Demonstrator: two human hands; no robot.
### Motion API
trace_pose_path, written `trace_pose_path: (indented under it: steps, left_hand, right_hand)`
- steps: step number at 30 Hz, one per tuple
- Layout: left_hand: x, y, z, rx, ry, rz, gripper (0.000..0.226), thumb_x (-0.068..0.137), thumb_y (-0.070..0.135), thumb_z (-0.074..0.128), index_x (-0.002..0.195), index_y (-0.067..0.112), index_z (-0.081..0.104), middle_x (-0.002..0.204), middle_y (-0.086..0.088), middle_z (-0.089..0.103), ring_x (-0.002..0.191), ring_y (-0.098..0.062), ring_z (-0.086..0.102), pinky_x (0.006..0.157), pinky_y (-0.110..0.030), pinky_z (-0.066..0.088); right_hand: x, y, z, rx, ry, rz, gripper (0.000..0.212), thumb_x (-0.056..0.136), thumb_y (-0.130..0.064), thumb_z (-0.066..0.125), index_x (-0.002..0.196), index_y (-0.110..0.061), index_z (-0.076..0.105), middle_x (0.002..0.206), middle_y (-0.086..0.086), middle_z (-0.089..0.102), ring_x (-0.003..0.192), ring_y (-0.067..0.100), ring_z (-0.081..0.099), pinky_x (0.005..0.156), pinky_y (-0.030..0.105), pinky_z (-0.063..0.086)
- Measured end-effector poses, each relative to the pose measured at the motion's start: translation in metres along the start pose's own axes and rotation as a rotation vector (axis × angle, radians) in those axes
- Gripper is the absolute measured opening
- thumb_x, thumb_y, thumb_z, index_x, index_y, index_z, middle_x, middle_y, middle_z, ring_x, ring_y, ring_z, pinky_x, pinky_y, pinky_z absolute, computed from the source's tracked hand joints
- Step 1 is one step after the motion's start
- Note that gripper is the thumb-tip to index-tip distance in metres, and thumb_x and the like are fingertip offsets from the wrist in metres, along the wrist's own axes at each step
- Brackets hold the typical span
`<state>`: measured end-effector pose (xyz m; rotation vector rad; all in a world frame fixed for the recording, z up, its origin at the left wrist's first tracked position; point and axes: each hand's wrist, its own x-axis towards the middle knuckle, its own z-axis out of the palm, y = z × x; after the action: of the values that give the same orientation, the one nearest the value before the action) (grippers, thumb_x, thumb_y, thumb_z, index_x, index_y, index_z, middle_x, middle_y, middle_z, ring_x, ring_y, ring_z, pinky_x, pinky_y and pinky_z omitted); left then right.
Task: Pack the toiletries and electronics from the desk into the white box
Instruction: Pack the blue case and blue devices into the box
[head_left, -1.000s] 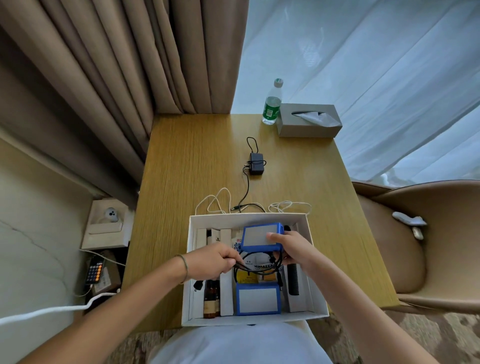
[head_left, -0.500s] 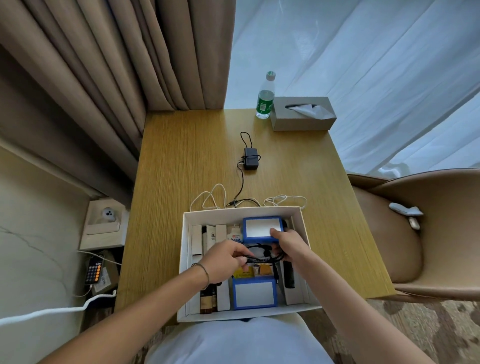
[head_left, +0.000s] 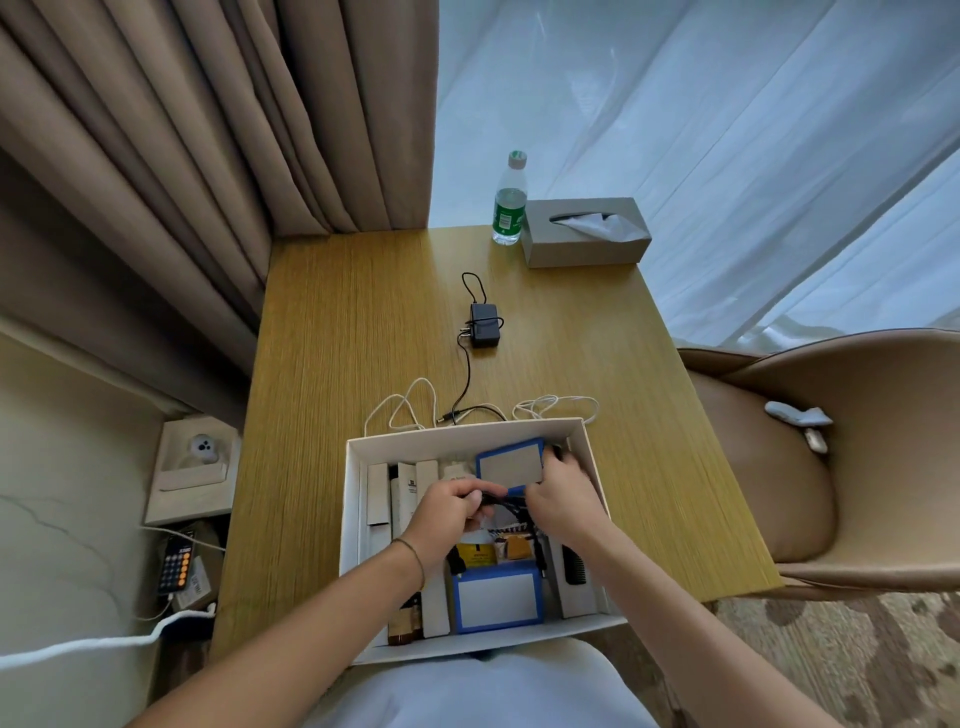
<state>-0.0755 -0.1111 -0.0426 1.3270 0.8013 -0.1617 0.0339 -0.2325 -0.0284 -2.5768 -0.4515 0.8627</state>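
Observation:
The white box (head_left: 457, 434) sits at the desk's near edge, filled with slim white cartons, a brown bottle, a yellow-labelled jar (head_left: 475, 556), a black comb (head_left: 574, 569) and two blue-framed boxes (head_left: 511, 467) (head_left: 498, 600). Over the box's middle, my left hand (head_left: 449, 512) and my right hand (head_left: 563, 499) both grip a coiled black cable (head_left: 506, 504). Behind the box on the desk lie a black power adapter (head_left: 484, 332) with its thin lead, and two white cables (head_left: 402, 405) (head_left: 556, 405).
A green-labelled water bottle (head_left: 509, 200) and a grey tissue box (head_left: 584, 231) stand at the desk's far edge. A tan chair (head_left: 831, 457) is on the right. On the left are curtains, a wall socket panel (head_left: 195, 465) and a phone (head_left: 174, 566) on a low shelf.
Both hands have lowered the black cable coil deeper into the box's middle. The upper blue-framed box, tilted up a second ago, now rests in the box's far part.

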Motion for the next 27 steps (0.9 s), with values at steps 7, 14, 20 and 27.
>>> trace_pose_path:
  steps: [7,14,20,27]
  left_hand:
    - [0.008,-0.006,0.016,-0.574,0.124,-0.147,0.038,0.102,0.002,0.033,0.102,0.003,0.071,0.092,-0.016,0.069,0.078,-0.021,0.060,0.068,-0.032,0.049]
    - [0.003,-0.008,0.015,-0.718,0.106,-0.194,0.043,0.102,-0.001,0.028,0.106,0.003,0.070,0.095,-0.020,0.068,0.087,-0.027,0.063,0.084,-0.041,0.054]
    - [-0.007,-0.034,-0.013,0.465,0.188,0.087,0.028,0.096,0.008,0.060,0.117,0.020,0.073,0.116,0.000,0.073,0.110,-0.014,0.065,0.103,-0.033,0.050]
    - [-0.014,-0.034,-0.011,0.915,0.232,0.307,0.027,0.093,0.017,0.062,0.116,0.026,0.071,0.107,0.003,0.075,0.100,-0.015,0.068,0.092,-0.029,0.055]
  right_hand:
    - [-0.031,0.000,0.014,-0.253,-0.026,-0.360,0.082,0.084,-0.057,0.065,0.152,-0.023,0.034,0.129,0.004,0.064,0.119,0.026,0.056,0.099,0.039,0.045]
    - [-0.027,0.010,0.040,-0.471,0.088,-0.423,0.097,0.079,-0.053,0.066,0.157,-0.020,0.018,0.130,0.005,0.058,0.120,0.028,0.053,0.101,0.041,0.042]
    - [-0.014,0.022,0.040,-0.627,-0.031,-0.605,0.074,0.083,-0.035,0.071,0.149,-0.018,0.040,0.132,0.008,0.054,0.118,0.031,0.051,0.102,0.043,0.043]
    - [-0.006,0.017,0.036,-0.716,-0.049,-0.637,0.057,0.077,-0.039,0.074,0.125,-0.018,0.054,0.121,0.008,0.053,0.111,0.030,0.050,0.098,0.042,0.043]
